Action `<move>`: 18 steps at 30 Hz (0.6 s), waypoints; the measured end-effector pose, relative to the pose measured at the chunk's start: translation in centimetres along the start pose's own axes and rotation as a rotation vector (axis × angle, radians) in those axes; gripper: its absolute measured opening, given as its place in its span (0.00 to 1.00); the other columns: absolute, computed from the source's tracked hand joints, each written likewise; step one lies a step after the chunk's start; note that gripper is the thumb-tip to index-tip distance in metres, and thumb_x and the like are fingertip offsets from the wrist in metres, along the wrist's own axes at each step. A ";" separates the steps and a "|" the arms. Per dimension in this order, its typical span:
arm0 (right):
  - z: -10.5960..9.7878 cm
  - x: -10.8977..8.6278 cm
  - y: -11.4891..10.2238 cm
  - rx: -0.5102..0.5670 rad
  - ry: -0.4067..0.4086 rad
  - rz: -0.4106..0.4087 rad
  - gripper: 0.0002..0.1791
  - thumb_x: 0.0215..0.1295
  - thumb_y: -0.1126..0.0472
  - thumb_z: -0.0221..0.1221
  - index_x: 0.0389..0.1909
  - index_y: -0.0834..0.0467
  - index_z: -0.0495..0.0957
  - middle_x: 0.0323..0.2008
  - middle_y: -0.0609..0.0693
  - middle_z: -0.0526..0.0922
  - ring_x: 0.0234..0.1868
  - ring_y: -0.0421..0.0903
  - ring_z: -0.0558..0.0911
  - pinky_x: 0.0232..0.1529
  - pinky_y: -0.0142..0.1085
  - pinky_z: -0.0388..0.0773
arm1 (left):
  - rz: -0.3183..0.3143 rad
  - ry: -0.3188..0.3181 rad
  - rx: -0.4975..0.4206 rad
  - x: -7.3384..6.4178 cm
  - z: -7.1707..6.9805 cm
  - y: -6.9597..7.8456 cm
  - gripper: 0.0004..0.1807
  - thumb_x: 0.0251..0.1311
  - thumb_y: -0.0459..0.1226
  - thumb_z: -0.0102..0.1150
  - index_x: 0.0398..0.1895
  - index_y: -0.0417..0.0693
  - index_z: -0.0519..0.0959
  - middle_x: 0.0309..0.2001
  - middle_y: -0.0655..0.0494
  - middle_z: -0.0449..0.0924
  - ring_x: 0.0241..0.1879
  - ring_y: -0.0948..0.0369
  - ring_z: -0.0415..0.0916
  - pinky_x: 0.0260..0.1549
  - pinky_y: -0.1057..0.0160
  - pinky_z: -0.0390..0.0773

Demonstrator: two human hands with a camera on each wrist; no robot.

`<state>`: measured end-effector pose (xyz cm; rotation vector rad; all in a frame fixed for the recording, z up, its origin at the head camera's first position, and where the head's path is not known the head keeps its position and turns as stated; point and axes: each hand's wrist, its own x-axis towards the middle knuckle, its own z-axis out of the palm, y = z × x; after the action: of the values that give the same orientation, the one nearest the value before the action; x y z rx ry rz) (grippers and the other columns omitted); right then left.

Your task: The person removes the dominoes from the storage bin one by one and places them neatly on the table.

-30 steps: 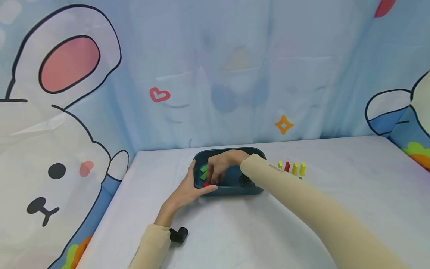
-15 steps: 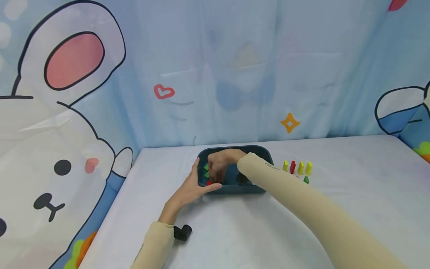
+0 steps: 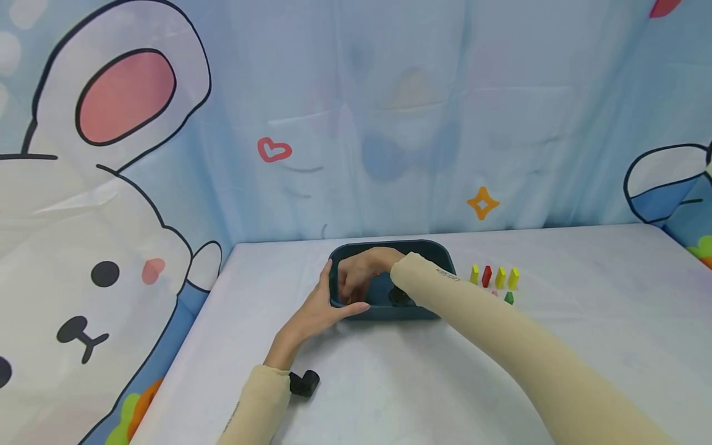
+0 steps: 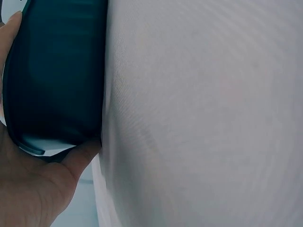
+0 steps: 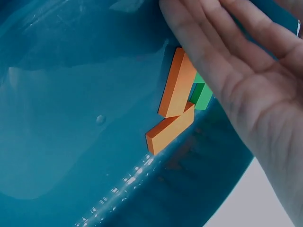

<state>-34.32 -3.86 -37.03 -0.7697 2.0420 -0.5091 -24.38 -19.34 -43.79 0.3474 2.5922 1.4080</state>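
Head view: left hand (image 3: 317,307) spread wide at the near left corner of the dark blue tray (image 3: 395,313), thumb out straight along the near wall, fingers against the left end. Left wrist view agrees: tray corner sits between thumb and fingers, both touching. Right hand (image 3: 361,272) is down inside the tray, just beside the left, fingers bent and pointing down. Fingertips hidden in both views; can't tell if that grip is narrow, or on a block.

Right wrist view: two orange blocks (image 5: 171,127) lie on the tray floor just beside the right palm's edge, ends meeting at an angle; the upper is partly covered by the hand. Green block (image 5: 202,97) right behind them, also partly covered.

Off to the right of the right hand, outside the tray: row of small blocks (image 3: 500,277), going outward yellow, red, yellow, yellow. Green piece (image 3: 508,298) just nearer the person, small pinkish one beside it, mostly hidden by the right sleeve (image 3: 489,334).
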 end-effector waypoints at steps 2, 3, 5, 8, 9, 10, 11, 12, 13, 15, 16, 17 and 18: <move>0.1 0.0 0.0 0.007 -0.030 -0.005 0.11 0.75 0.69 0.56 0.46 0.67 0.87 0.40 0.54 0.89 0.40 0.44 0.88 0.52 0.40 0.86 | -0.003 0.000 0.000 0.0 0.0 0.0 0.72 0.55 0.66 0.71 0.86 0.59 0.28 0.85 0.48 0.34 0.83 0.47 0.43 0.74 0.38 0.60; 0.1 0.0 0.0 0.008 -0.044 -0.006 0.11 0.76 0.69 0.56 0.45 0.67 0.87 0.39 0.53 0.89 0.38 0.43 0.88 0.51 0.39 0.86 | -0.007 -0.001 0.000 0.0 0.0 0.0 0.72 0.55 0.66 0.72 0.86 0.59 0.28 0.85 0.48 0.34 0.83 0.47 0.43 0.74 0.38 0.60; 0.1 0.0 0.1 -0.014 -0.066 -0.008 0.11 0.76 0.68 0.56 0.43 0.65 0.88 0.36 0.50 0.88 0.35 0.40 0.85 0.48 0.36 0.86 | -0.014 -0.003 0.003 0.0 0.0 0.1 0.73 0.55 0.67 0.72 0.86 0.59 0.27 0.85 0.48 0.34 0.83 0.47 0.42 0.74 0.38 0.60; 0.1 0.0 0.3 -0.037 -0.105 -0.004 0.13 0.76 0.67 0.56 0.38 0.62 0.89 0.30 0.47 0.85 0.30 0.38 0.79 0.39 0.31 0.82 | -0.016 -0.007 0.004 0.0 0.0 0.1 0.73 0.55 0.67 0.71 0.86 0.60 0.27 0.85 0.48 0.33 0.83 0.46 0.41 0.74 0.37 0.59; 0.1 0.0 0.4 -0.034 -0.117 -0.002 0.13 0.76 0.67 0.56 0.35 0.61 0.89 0.28 0.46 0.84 0.29 0.38 0.78 0.37 0.31 0.81 | -0.015 -0.006 0.004 0.0 0.0 0.1 0.72 0.55 0.67 0.71 0.86 0.59 0.27 0.85 0.48 0.33 0.83 0.46 0.40 0.74 0.37 0.58; 0.1 0.0 0.5 -0.027 -0.131 0.003 0.14 0.75 0.67 0.55 0.32 0.60 0.88 0.26 0.46 0.82 0.27 0.38 0.76 0.35 0.30 0.79 | -0.014 -0.006 0.003 0.0 0.0 0.2 0.72 0.55 0.67 0.71 0.86 0.59 0.27 0.85 0.47 0.33 0.83 0.46 0.40 0.74 0.36 0.58; 0.1 0.0 0.6 -0.013 -0.146 0.011 0.16 0.76 0.68 0.55 0.29 0.59 0.87 0.24 0.46 0.80 0.26 0.38 0.74 0.34 0.31 0.78 | -0.015 -0.004 0.004 0.0 0.0 0.2 0.72 0.56 0.66 0.71 0.86 0.59 0.27 0.85 0.47 0.33 0.83 0.45 0.39 0.74 0.36 0.57; 0.1 0.0 0.7 0.003 -0.160 0.023 0.17 0.76 0.68 0.54 0.26 0.59 0.86 0.23 0.46 0.78 0.25 0.39 0.73 0.32 0.31 0.77 | -0.015 -0.002 0.003 -0.1 0.0 0.2 0.72 0.56 0.66 0.71 0.86 0.59 0.28 0.85 0.47 0.33 0.83 0.45 0.39 0.75 0.36 0.57; 0.1 0.0 0.8 0.018 -0.171 0.036 0.18 0.76 0.68 0.54 0.24 0.58 0.85 0.22 0.46 0.77 0.25 0.39 0.72 0.32 0.31 0.77 | -0.015 0.000 0.003 -0.1 0.0 0.3 0.72 0.56 0.66 0.71 0.86 0.58 0.28 0.85 0.46 0.33 0.83 0.45 0.39 0.75 0.36 0.56; 0.1 -0.2 1.0 0.038 -0.189 0.062 0.20 0.76 0.68 0.54 0.21 0.57 0.82 0.20 0.46 0.74 0.24 0.39 0.71 0.32 0.32 0.77 | -0.023 0.003 0.004 0.0 -0.1 0.3 0.71 0.57 0.65 0.71 0.86 0.58 0.28 0.85 0.47 0.33 0.83 0.45 0.39 0.75 0.35 0.56; 0.0 -0.2 1.1 0.043 -0.194 0.078 0.20 0.76 0.68 0.54 0.21 0.57 0.82 0.19 0.46 0.73 0.24 0.40 0.70 0.32 0.33 0.77 | -0.029 0.003 0.004 0.0 -0.1 0.3 0.71 0.56 0.65 0.71 0.86 0.59 0.28 0.85 0.47 0.34 0.83 0.45 0.40 0.75 0.36 0.56; 0.0 -0.3 1.2 0.048 -0.197 0.092 0.20 0.76 0.68 0.54 0.21 0.57 0.82 0.19 0.46 0.73 0.24 0.40 0.70 0.32 0.33 0.77 | -0.033 0.005 0.005 0.0 -0.1 0.4 0.71 0.56 0.65 0.71 0.86 0.59 0.28 0.85 0.48 0.34 0.83 0.46 0.40 0.75 0.36 0.56; 0.0 -0.4 1.2 0.046 -0.199 0.105 0.20 0.76 0.67 0.54 0.21 0.57 0.82 0.20 0.46 0.73 0.24 0.40 0.71 0.32 0.34 0.78 | -0.038 0.006 0.005 0.0 -0.1 0.4 0.71 0.56 0.65 0.71 0.86 0.59 0.28 0.85 0.48 0.33 0.83 0.46 0.40 0.75 0.36 0.55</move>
<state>-34.59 -2.70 -37.54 -0.6556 1.8685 -0.4018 -24.35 -19.21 -43.44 0.2937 2.5937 1.3923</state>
